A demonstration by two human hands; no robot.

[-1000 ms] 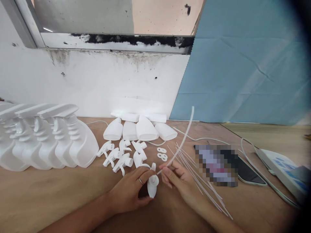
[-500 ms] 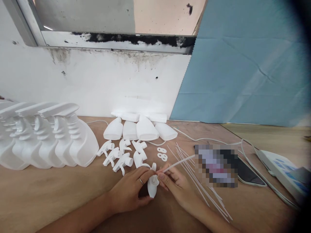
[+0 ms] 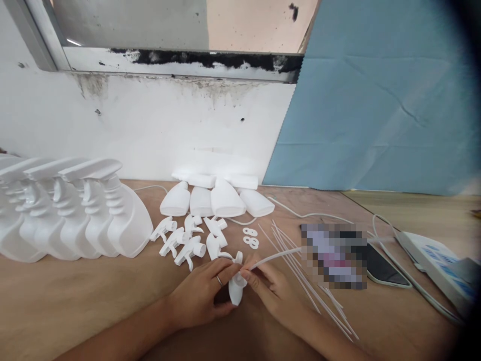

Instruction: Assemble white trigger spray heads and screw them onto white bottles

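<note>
My left hand (image 3: 205,293), with a ring on one finger, is closed around a white trigger spray head (image 3: 236,291). Pinched between the thumb and fingers of my right hand (image 3: 272,288) is a thin white dip tube (image 3: 280,254). Its near end meets the spray head at my fingertips; whether it sits inside the opening is hidden by my fingers. The tube's long end runs off to the right, past a blurred patch. Just beyond my left hand lie several loose spray heads (image 3: 191,250). More thin tubes (image 3: 300,278) are spread beside my right hand.
White washers (image 3: 251,241) lie behind my hands. Several white bottles (image 3: 227,198) rest on their sides by the wall. A row of bottles with spray heads (image 3: 128,220) stands at left. To the right are a phone (image 3: 387,265), a cable and a white power strip (image 3: 432,265).
The tube in my right hand has swung slightly and now bends in a flatter arc toward the right. My left hand has barely moved.
</note>
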